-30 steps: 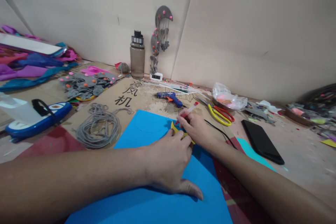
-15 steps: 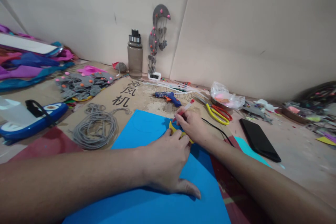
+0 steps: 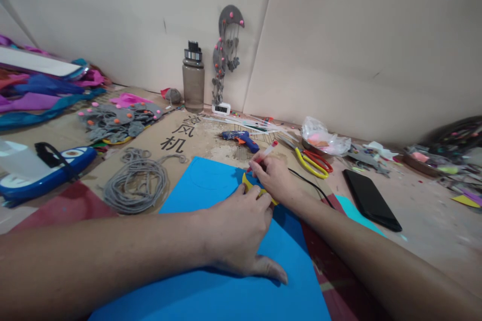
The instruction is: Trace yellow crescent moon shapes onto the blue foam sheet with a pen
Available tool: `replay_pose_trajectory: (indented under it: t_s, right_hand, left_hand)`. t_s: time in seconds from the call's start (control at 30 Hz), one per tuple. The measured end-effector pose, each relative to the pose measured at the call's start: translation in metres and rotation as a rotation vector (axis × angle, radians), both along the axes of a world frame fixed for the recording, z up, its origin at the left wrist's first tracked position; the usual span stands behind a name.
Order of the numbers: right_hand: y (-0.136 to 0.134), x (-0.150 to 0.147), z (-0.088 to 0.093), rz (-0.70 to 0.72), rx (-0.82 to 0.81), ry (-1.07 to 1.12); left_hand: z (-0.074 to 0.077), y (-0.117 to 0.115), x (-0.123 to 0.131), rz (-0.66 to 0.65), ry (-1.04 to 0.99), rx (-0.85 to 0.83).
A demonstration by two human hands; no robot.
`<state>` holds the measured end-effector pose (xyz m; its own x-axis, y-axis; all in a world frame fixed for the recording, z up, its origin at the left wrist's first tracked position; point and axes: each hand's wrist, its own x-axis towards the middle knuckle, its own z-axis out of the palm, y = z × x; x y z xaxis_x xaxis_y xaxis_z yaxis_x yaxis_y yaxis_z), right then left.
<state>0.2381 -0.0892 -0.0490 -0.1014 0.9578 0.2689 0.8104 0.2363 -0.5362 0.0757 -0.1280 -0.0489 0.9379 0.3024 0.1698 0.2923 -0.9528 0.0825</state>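
A blue sheet (image 3: 211,261) lies on the table in front of me, with a faint curved outline drawn near its far left corner. On it rests a yellow crescent-shaped piece (image 3: 248,183), partly covered by my fingers. My left hand (image 3: 241,233) presses the crescent down with its fingertips, thumb stretched out to the side on the sheet. Just beyond it, my right hand (image 3: 273,179) grips a pen with a red end (image 3: 270,148), its tip down at the crescent's far edge.
A blue glue gun (image 3: 241,139), yellow-handled scissors (image 3: 312,164) and a black phone (image 3: 371,200) lie around the sheet. Coiled grey cord (image 3: 136,185) and grey felt pieces (image 3: 124,119) are on the left. A water bottle (image 3: 194,83) stands by the wall.
My right hand and the pen have shifted very slightly left along the crescent's edge. The left hand stays pressed in place.
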Motion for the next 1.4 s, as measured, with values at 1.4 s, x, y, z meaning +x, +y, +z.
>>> replay_pose_trajectory:
  t_s: [1.4]
  right_hand:
    - [0.0028,0.0015,-0.0061,0.022,0.056,0.121]
  left_hand:
    - [0.001,-0.0006,-0.0005,-0.006,0.017,0.016]
